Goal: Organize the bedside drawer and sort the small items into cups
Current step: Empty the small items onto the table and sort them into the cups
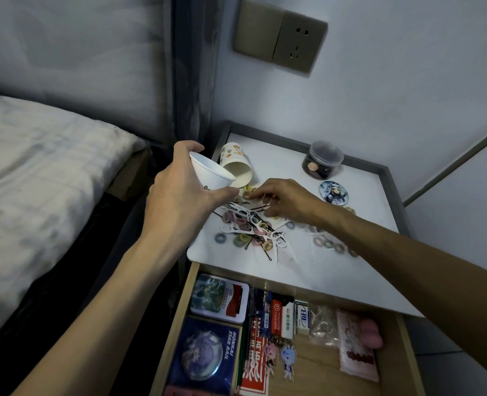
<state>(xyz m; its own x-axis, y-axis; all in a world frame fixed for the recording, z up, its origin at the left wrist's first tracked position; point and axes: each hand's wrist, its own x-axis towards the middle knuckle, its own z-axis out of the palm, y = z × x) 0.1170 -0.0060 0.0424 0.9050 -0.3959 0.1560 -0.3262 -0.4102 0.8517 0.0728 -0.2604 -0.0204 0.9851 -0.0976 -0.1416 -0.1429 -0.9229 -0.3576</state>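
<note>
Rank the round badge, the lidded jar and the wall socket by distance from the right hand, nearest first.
1. Round badge, just right of the right hand.
2. Lidded jar, farther back, behind the badge.
3. Wall socket, high above.

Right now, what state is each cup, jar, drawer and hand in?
White paper cup, tilted, held up.
Patterned paper cup, lying on its side.
Plastic jar, upright, lid on.
Drawer, open.
Left hand, grips the white paper cup.
Right hand, fingers curled among hair ties, grip unclear.

Bare forearms [99, 292], left hand [179, 192], right hand [286, 201]
</note>
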